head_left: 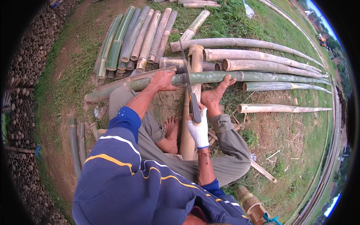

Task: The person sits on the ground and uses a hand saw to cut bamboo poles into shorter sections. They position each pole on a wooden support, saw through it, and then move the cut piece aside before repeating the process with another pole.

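Observation:
My left hand [162,80] presses down on a long green bamboo pole [262,77] that lies across the ground in front of me. A white glove covers my right hand [198,129], which grips the handle of a hand saw [186,71]. Its blade runs up and across the pole beside an upright-looking pale bamboo piece [196,60]. My right foot [213,95] braces against the pole, and my left foot [171,127] rests tucked under my knee. I sit on the ground in grey trousers and a blue jacket.
Cut bamboo sections [131,37] lie in a row at the upper left. Long tapering poles [262,56] stretch right over grass. A shorter pole [285,108] lies nearer. Stacked bamboo ends [22,75] form a wall on the left. Short pieces [77,142] rest by my left side.

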Motion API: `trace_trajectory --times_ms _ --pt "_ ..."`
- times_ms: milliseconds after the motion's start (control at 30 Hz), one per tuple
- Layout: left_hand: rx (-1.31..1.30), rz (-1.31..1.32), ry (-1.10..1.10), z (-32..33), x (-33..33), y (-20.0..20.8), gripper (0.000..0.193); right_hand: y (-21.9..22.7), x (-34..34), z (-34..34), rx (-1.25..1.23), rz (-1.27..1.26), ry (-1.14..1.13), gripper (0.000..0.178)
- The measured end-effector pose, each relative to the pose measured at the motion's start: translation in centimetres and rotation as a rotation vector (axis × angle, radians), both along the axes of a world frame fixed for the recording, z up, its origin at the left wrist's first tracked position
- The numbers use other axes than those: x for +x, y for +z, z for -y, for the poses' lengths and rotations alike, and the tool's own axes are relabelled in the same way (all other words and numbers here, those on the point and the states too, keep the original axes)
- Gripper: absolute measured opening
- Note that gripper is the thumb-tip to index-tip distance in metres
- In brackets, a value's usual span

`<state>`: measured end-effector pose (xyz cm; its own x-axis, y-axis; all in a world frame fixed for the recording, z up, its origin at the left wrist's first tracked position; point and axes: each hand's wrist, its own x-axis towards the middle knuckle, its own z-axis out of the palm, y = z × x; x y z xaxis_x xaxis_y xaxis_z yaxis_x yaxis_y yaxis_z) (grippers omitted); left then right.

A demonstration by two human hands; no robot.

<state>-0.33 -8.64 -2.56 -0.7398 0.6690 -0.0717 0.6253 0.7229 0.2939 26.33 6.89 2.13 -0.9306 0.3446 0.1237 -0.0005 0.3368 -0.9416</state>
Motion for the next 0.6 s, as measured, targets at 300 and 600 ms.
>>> trace_trajectory --times_ms 300,600 --pt "-0.010 0.013 0.032 2.0 -0.7 -0.3 0.078 4.4 15.5 2.5 0.018 0.143 -0.016 0.067" --pt "-0.026 -0.017 -0.005 0.2 -0.2 0.4 0.075 -1.7 -1.1 0.7 -0.123 0.033 0.013 0.070"
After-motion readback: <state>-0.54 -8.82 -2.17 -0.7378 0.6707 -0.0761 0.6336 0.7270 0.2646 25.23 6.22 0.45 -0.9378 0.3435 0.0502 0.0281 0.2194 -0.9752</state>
